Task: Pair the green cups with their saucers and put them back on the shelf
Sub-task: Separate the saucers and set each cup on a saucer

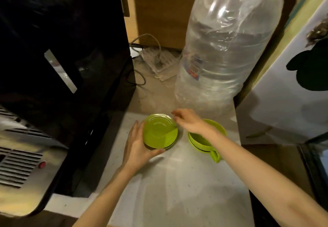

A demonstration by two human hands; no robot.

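We start with the largest items. A black appliance (58,63) fills the frame from 9 to 11 o'clock; a big clear water bottle (225,49) wrapped in plastic film stands at 1 o'clock, with a white power strip (158,61) behind it near 12.

The pale bench (177,182) carries the task's things at frame centre. The green saucers (159,131) sit stacked, at least two by the doubled rim at their near edge, lying flat with the well facing up. Just beside them, toward 3 o'clock, the green cups (204,140) are nested one inside the other, mouths up; their handles (215,155) point toward 5 o'clock, which sets the stack's long axis from 11 to 5.

Hands: the left hand (138,145) cups the saucer stack's rim at 8 o'clock, thumb under the near edge, fingers spread along the left side, a loose hold on the stack. The right hand (188,120) hovers over the saucers' 2 o'clock edge, fingers curled and pinching nothing that we can see; the wrist crosses above the cups.

Progress, our judgement: early. No cup sits on a saucer yet; both stacks need separating, pairing, then shelving. No shelf is identifiable in view.
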